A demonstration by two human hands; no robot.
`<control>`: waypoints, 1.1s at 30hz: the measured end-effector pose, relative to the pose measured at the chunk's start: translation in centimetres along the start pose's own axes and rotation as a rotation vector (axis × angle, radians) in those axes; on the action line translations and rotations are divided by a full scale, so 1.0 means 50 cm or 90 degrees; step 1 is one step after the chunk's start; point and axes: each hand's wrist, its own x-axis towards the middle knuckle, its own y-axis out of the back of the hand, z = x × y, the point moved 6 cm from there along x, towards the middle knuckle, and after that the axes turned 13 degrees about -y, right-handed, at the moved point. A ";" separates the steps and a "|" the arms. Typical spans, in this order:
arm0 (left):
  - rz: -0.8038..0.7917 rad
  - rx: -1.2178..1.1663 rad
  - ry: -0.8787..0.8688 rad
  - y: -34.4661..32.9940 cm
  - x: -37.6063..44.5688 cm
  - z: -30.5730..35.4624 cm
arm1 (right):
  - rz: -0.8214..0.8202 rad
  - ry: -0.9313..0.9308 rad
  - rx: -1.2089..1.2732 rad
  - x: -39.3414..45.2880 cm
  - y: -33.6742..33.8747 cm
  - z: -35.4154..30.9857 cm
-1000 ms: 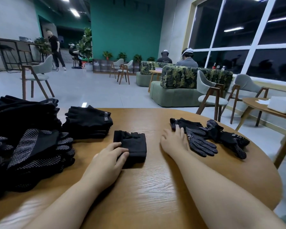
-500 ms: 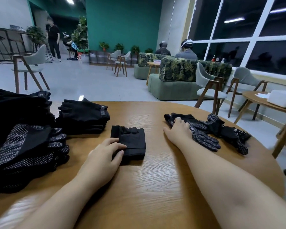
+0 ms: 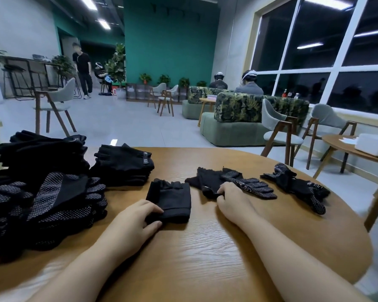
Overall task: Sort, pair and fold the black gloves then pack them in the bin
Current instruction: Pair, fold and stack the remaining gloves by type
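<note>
Head view: the left hand (image 3: 132,221) pinches the folded pair (image 3: 169,200) mid-bench (image 3: 205,247), likely steadying it; the right hand (image 3: 234,202) clenches a dotted glove (image 3: 231,185) just right, probably dragging it near for pairing. No bin visible.
</note>
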 end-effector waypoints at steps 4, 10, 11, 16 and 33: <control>0.015 -0.024 0.008 0.012 -0.031 -0.007 | -0.001 0.016 -0.056 -0.016 0.000 -0.013; 0.035 -0.040 -0.004 0.014 -0.046 -0.001 | 0.067 0.056 -0.069 -0.019 0.002 -0.029; 0.039 -0.045 -0.006 0.015 -0.045 0.000 | 0.081 0.056 -0.024 -0.022 0.009 -0.029; 0.044 -0.066 -0.003 0.017 -0.044 0.001 | 0.116 0.043 0.183 -0.055 0.051 -0.051; 0.109 -0.068 0.028 0.025 -0.042 -0.006 | 0.016 0.250 0.051 -0.198 -0.018 -0.192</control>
